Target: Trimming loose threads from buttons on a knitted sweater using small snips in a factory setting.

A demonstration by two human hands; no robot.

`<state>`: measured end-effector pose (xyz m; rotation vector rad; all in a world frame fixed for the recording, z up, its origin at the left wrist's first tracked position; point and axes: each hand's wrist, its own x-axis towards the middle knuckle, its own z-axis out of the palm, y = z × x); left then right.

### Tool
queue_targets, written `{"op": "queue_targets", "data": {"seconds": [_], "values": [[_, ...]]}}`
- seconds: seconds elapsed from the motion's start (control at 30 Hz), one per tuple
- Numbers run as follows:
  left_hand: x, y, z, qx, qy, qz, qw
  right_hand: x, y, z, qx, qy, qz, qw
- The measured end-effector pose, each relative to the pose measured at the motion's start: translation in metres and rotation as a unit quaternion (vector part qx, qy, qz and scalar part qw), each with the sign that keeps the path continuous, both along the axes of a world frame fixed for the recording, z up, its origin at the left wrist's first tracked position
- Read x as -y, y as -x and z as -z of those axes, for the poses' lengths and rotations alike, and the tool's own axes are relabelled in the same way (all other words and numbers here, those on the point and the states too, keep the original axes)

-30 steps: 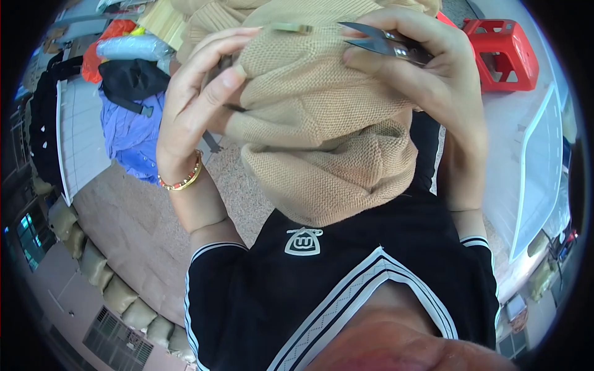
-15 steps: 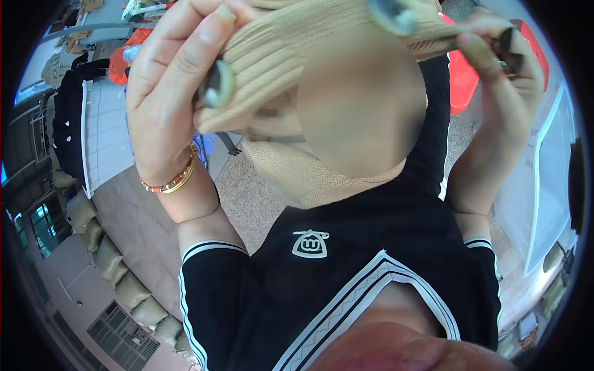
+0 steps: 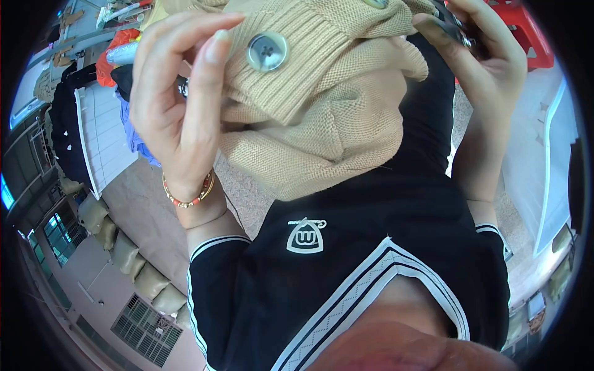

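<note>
A beige knitted garment (image 3: pixel 346 117) lies bunched on my lap. Its ribbed band (image 3: pixel 297 74) carries a large round button (image 3: pixel 268 51), and part of another button (image 3: pixel 376 2) shows at the top edge. At the band's left end is my left hand (image 3: pixel 176 93), thumb and index finger apart, the fingertips close to the knit; whether they touch it I cannot tell. My right hand (image 3: pixel 482 55) is raised at the garment's right side. Its fingers are closed on a small dark tool with a shiny metal part (image 3: pixel 463 37), its kind mostly hidden by the fingers.
A red plastic stool (image 3: pixel 526 34) stands at the far right, above a translucent white sheet or panel (image 3: pixel 526 154). On the left are a white tiled surface (image 3: pixel 108 133), an orange bag (image 3: pixel 108 65) and dark cloth (image 3: pixel 65 142). Several stuffed sacks (image 3: pixel 127 250) line the wall.
The ribbed band has come down from its raised, stretched position onto the bunched knit. My left thumb and index finger have parted. My right hand has shifted a little left and up.
</note>
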<state>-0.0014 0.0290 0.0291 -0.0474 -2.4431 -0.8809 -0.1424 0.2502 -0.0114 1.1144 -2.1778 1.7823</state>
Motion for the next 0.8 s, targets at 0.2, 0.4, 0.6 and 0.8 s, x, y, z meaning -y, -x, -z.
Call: {"op": "queue_targets", "data": {"seconds": [0.2, 0.4, 0.6, 0.8], "values": [[-0.01, -0.021, -0.011, 0.078, -0.019, -0.012, 0.997, 0.007, -0.001, -0.048, -0.023, -0.154, -0.24, 0.958], [-0.032, -0.023, -0.005, 0.036, -0.052, -0.071, 0.995, 0.064, -0.002, 0.012, -0.273, 0.317, -0.242, 0.876], [-0.029, -0.019, -0.006, 0.046, -0.031, -0.029, 0.998, 0.022, -0.013, -0.035, -0.137, -0.105, -0.202, 0.964], [-0.027, -0.023, -0.006, 0.054, -0.047, -0.047, 0.996, 0.034, -0.02, -0.023, -0.13, -0.024, -0.157, 0.979]]}}
